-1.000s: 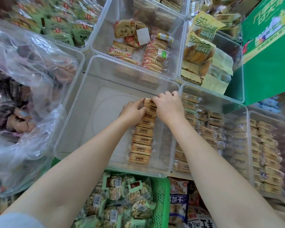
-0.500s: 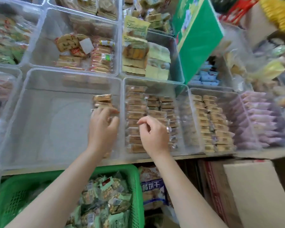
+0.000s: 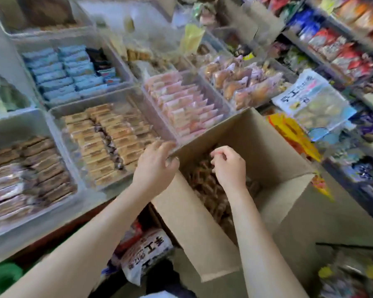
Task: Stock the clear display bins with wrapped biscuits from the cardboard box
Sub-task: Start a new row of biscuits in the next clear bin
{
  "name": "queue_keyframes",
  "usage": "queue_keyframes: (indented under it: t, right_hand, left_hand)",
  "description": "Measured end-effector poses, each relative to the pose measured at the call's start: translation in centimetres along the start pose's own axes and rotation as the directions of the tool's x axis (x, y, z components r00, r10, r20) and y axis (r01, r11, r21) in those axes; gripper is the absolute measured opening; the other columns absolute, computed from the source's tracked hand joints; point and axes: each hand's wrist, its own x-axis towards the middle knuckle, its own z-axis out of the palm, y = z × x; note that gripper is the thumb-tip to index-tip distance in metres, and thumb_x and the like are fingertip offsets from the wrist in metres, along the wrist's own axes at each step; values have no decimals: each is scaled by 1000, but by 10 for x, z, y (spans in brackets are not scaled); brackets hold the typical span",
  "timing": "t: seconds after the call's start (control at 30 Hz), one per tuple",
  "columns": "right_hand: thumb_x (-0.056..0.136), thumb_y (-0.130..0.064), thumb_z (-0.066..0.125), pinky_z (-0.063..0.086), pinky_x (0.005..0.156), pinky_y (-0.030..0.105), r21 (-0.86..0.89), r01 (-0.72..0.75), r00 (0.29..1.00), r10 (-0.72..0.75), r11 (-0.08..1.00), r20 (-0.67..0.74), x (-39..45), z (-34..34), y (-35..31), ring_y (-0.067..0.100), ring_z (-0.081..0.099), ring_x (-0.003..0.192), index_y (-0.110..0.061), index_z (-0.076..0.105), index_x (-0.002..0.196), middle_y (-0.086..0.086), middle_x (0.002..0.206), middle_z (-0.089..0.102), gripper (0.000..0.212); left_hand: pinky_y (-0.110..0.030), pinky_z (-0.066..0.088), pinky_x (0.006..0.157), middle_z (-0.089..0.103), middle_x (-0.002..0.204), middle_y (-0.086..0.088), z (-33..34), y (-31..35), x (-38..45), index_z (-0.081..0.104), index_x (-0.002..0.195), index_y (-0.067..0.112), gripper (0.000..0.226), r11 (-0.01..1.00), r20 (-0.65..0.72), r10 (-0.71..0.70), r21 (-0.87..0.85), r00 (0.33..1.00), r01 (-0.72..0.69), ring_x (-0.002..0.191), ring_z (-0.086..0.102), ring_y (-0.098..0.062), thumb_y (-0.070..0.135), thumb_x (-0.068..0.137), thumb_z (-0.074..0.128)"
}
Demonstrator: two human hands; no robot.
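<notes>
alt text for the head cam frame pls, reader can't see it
Both hands reach toward an open cardboard box of wrapped biscuits: the left hand at its near corner, the right hand inside it, fingers curled, holding nothing visible. Clear display bins of packaged biscuits sit to the left.

1. Soft, even, bright light; no hard shadows.
2. Motion blur smears everything, worst away from the open brown cardboard box [image 3: 256,147].
3. Wide-angle bending tilts shelves right of that box.
</notes>
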Motion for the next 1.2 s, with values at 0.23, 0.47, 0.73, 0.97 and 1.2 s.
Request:
queue_keyframes:
  t: [0.23, 0.47, 0.73, 0.97, 1.2]
  right_hand:
    - [103, -25, 48, 45, 97, 34, -275, -195, 834, 307, 941, 459, 100, 1, 89, 30, 57, 118, -11, 61, 129, 10, 128, 62, 32]
    - [99, -35, 55, 41, 112, 42, -593, 147, 530, 443, 792, 723, 83, 89, 160, 31, 49, 134, -14, 47, 146, 13, 148, 50, 52]
    - [89, -43, 69, 48, 96, 32, -461, -59, 586, 405, 885, 702, 74, 101, 166, 24, 58, 122, -16, 49, 140, 7, 136, 59, 62]
    - [94, -53, 63, 44, 70, 11, 174, -247, 809, 104, 953, 579, 105, 15, 55, 4, 62, 91, -18, 64, 119, -10, 100, 65, 43]
    - [99, -58, 41, 56, 81, 25, 383, 4, 836, -213, 924, 506, 32, -10, -39, 3, 68, 94, -33, 68, 103, -7, 102, 73, 37]
  left_hand:
    - [-45, 47, 92, 59, 127, -8, 88, 41, 62, 38, 145, 18, 55, 841, -18, -65, 537, 998, 65, 118, 56, -30, 45, 97, 47]
    - [-40, 44, 83, 64, 118, -4, 94, 35, 74, 56, 126, 18, 42, 824, -118, -78, 551, 990, 130, 110, 59, -27, 42, 92, 53]
    - [-38, 42, 77, 65, 108, -1, 96, 27, 77, 57, 113, 17, 33, 791, -155, -72, 593, 985, 151, 100, 61, -25, 41, 90, 54]
    - [-40, 38, 92, 65, 123, -3, 92, 36, 69, 56, 123, 20, 40, 895, -166, -93, 418, 982, 155, 117, 57, -25, 48, 102, 39]
    - [-34, 46, 96, 71, 115, 5, 36, 32, 23, 70, 113, 29, 43, 606, 77, -378, -733, 923, 310, 116, 63, -14, 55, 103, 39]
